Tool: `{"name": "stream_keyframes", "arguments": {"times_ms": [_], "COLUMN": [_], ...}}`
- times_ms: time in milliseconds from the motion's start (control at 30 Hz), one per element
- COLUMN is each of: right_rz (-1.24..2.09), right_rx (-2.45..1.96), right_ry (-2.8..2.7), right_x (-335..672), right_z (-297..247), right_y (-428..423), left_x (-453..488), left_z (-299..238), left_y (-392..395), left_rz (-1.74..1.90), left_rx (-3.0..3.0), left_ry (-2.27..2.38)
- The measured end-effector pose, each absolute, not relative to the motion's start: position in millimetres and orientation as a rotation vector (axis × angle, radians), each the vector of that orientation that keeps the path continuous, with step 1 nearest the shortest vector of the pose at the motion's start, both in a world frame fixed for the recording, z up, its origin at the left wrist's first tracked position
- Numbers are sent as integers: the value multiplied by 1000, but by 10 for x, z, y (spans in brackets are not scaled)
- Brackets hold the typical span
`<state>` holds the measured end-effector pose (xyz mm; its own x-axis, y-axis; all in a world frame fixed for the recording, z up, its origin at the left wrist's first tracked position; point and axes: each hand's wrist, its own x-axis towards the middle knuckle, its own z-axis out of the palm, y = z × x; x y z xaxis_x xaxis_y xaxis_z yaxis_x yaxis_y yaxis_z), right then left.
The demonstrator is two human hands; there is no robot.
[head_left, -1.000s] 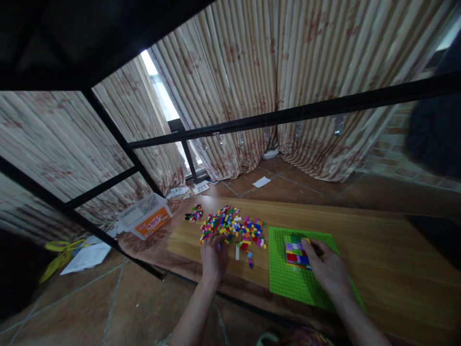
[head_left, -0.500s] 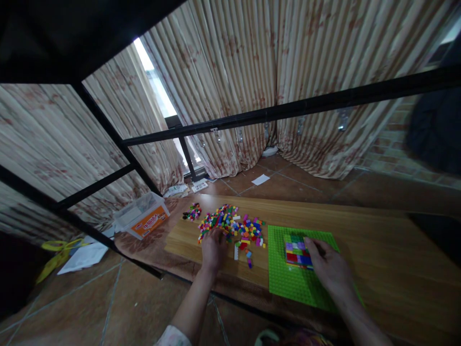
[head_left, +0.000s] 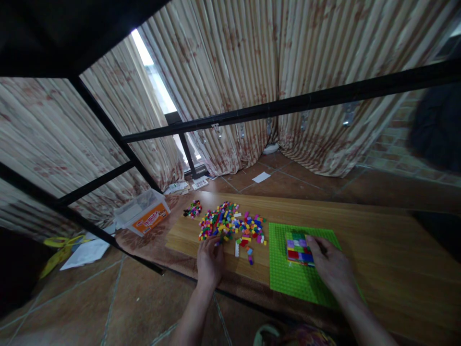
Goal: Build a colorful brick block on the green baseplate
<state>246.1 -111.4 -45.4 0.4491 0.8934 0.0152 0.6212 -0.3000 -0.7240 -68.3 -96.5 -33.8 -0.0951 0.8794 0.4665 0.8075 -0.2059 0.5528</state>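
My left hand (head_left: 210, 263) is at the near edge of a pile of small coloured building bricks (head_left: 225, 218). Its fingers are drawn together, and a small bluish-purple brick (head_left: 217, 244) shows at the fingertips. On the green baseplate (head_left: 284, 278) stands a low, many-coloured brick build (head_left: 299, 254), with red, blue, purple and green pieces on top. My right hand (head_left: 332, 265) grips the build's right side with thumb and fingers closed, and covers that end of it.
Loose bricks, among them a long white one (head_left: 236, 249), lie between pile and baseplate on the wooden board (head_left: 378, 250). A smaller brick heap (head_left: 193, 209) sits far left, near a clear box with an orange label (head_left: 150, 218). A black metal rail (head_left: 252, 114) crosses beyond the board.
My left hand has drawn back slightly from the pile towards me, and a small bluish-purple brick now shows at its fingertips. My right hand stays at the build.
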Motion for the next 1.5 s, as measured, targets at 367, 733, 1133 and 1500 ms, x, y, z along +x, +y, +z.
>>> {"name": "stream_keyframes", "arguments": {"times_ms": [367,733,1133,1500], "right_rz": [537,538,562,535], "right_rx": [-2029,-2002,-1967,-1936], "right_ry": [-1242,-1241,-1219,-1214], "right_x": [2433,2416,2392,2387], "right_z": [-411,-395,-361,-407], "right_y": [-1120,-1121,-1122,-1094], "left_x": [-281,79,163,77], "left_z": [-284,-125,-181,-173], "left_y": [-1091,-544,-365,-412], "left_rz": [1177,722,452,381], "left_rx": [2121,2404,2478,2528], "left_ry": [1754,1919,2012,1967]}}
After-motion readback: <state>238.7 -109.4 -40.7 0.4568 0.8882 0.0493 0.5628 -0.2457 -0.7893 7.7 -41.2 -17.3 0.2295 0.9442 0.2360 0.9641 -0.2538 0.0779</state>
